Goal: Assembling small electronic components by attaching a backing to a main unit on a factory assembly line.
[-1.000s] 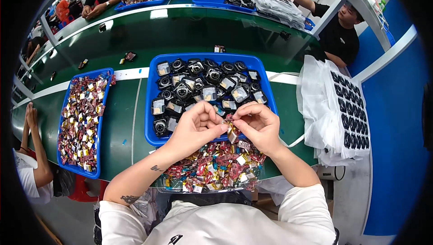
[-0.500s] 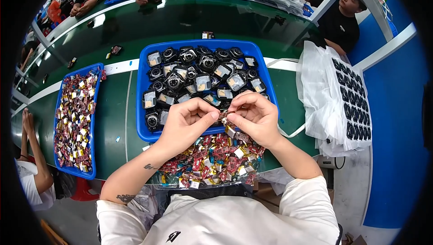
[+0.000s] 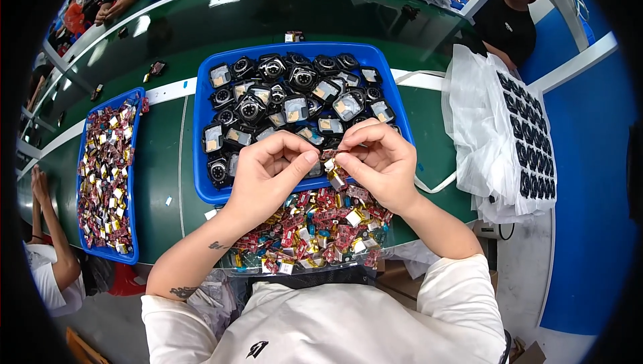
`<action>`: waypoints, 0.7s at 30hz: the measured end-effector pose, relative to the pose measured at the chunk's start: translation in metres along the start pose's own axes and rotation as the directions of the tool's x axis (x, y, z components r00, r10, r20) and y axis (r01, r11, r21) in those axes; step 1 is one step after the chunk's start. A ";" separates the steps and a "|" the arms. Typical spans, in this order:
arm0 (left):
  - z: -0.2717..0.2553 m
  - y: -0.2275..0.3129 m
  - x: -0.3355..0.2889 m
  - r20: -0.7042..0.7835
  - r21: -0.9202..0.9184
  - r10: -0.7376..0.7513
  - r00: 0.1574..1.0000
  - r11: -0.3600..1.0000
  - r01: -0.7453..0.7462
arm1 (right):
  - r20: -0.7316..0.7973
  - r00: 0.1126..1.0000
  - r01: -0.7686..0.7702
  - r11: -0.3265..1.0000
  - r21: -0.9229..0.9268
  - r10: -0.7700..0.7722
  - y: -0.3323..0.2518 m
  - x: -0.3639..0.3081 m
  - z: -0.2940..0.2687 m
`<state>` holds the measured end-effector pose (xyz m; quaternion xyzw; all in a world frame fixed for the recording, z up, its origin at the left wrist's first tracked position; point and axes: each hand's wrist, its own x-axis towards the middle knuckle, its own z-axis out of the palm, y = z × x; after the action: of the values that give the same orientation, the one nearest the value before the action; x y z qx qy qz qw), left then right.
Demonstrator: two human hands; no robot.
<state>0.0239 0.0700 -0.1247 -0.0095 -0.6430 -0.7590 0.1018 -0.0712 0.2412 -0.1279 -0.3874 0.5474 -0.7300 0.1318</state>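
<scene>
Over the near edge of a blue tray [image 3: 204,192], my left hand [image 3: 276,168] and my right hand [image 3: 378,163] come close together, thumbs and forefingers pinched. Between their fingertips is a small red circuit board [image 3: 331,154], mostly covered by the fingers. A small silver and yellow battery piece [image 3: 337,178] hangs just below it. The blue tray holds many black watch cases [image 3: 250,108], some showing round sensor backs and others open to pale insides. Under my hands lies a heap of red circuit boards with batteries [image 3: 318,233].
A long blue tray [image 3: 134,183] of similar boards stands left. White plastic sheeting with black parts in rows [image 3: 526,136] lies right. Behind runs a green conveyor belt [image 3: 268,19] carrying a few loose pieces. Other people sit across it and at the left.
My view has shifted slightly, so the trays sit a little higher and further left. Both hands keep their pinch on the board. A co-worker's hand across the belt has gone from view.
</scene>
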 end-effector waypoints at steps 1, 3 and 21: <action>0.000 -0.001 0.000 0.000 0.001 -0.004 1.000 1.000 0.004 | -0.002 1.000 -0.002 1.000 0.002 0.002 0.000 0.000 0.000; 0.002 -0.002 0.000 -0.029 0.048 0.047 0.998 0.998 -0.046 | 0.041 0.999 0.015 0.999 -0.039 -0.014 0.001 0.000 0.001; 0.001 0.001 0.003 0.008 -0.095 -0.076 0.997 0.993 0.076 | 0.037 0.995 -0.086 0.994 -0.069 0.089 -0.006 0.000 0.001</action>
<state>0.0206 0.0704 -0.1229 0.0084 -0.6062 -0.7921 0.0706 -0.0690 0.2424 -0.1225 -0.3817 0.5855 -0.6967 0.1615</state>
